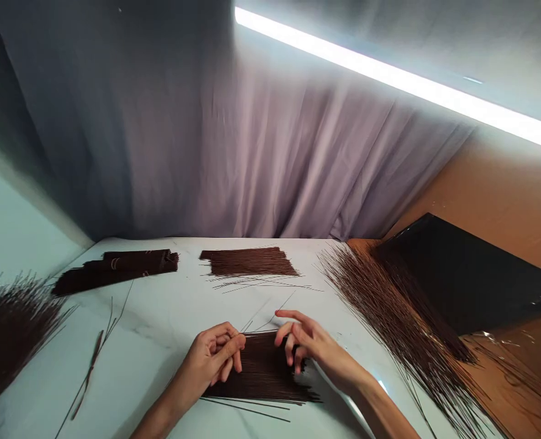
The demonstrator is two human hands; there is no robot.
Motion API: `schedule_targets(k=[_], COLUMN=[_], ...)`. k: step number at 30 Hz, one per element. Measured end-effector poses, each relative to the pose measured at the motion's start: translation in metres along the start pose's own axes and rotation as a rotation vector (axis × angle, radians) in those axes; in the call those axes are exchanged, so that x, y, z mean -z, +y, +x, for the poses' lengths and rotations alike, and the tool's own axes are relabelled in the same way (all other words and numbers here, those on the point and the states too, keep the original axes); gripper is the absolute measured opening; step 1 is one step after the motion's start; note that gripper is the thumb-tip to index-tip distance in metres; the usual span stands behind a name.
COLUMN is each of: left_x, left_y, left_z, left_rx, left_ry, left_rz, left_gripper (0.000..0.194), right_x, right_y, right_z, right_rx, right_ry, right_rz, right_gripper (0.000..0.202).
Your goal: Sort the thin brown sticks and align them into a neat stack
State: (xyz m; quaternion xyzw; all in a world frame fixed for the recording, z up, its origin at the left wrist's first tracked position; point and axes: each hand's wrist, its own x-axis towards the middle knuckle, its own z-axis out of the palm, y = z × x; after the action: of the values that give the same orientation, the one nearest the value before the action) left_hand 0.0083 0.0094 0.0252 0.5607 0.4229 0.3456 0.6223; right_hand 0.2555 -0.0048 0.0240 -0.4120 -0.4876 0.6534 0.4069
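Note:
A flat layer of thin dark brown sticks (265, 369) lies on the white table in front of me. Over its left end is my left hand (218, 353), fingers curled and thumb against the forefinger; whether a thin stick is pinched there is too small to tell. My right hand (304, 341) hovers at the layer's right part, its fingers apart and the forefinger stretched out, with nothing visible in it. A few loose sticks (252, 407) lie along the layer's near edge, and thin ones stick out beyond its far edge.
Behind lies another stick layer (252, 261). Tied dark bundles (119, 268) are at the back left. Loose piles stand at the left (14, 329) and right (398, 317). A crossed small bunch (92, 366) lies left; a black sheet (462, 274) is at right.

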Motion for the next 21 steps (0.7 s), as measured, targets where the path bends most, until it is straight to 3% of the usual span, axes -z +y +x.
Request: schedule_targets(k=[3,6,9,12,17,21], left_x=[-0.013,-0.031,-0.042,-0.038,-0.024,-0.025], left_y=[0.007,0.011,0.012,0.014,0.020,0.020], left_z=[-0.003,-0.010,-0.016,-0.017,-0.015,-0.014], left_rx=[-0.072,-0.025,0.082,0.026,-0.060,-0.069], left_ry=[0.126,0.247,0.312,0.351,0.393,0.429], left_rz=[-0.039,-0.146,-0.191,-0.161,-0.111,-0.154], left_gripper=[0.036,0.036,0.038,0.033,0.023,0.025], right_x=[-0.037,-0.081,-0.106,-0.105,-0.085,-0.081], right_y=[0.014,0.031,0.036,0.030,0.027,0.034], right_z=[-0.011,-0.014,-0.014,-0.016,-0.021,-0.019], right_rx=[0.002,0.085,0.123,0.079,0.079,0.032], right_ry=[-0.101,0.040,0.140,0.150,0.140,0.115], right_rz=[-0.072,-0.153,-0.159,-0.162,-0.297,-0.186], right_gripper=[0.062,0.048,0.046,0.048,0.048,0.049])
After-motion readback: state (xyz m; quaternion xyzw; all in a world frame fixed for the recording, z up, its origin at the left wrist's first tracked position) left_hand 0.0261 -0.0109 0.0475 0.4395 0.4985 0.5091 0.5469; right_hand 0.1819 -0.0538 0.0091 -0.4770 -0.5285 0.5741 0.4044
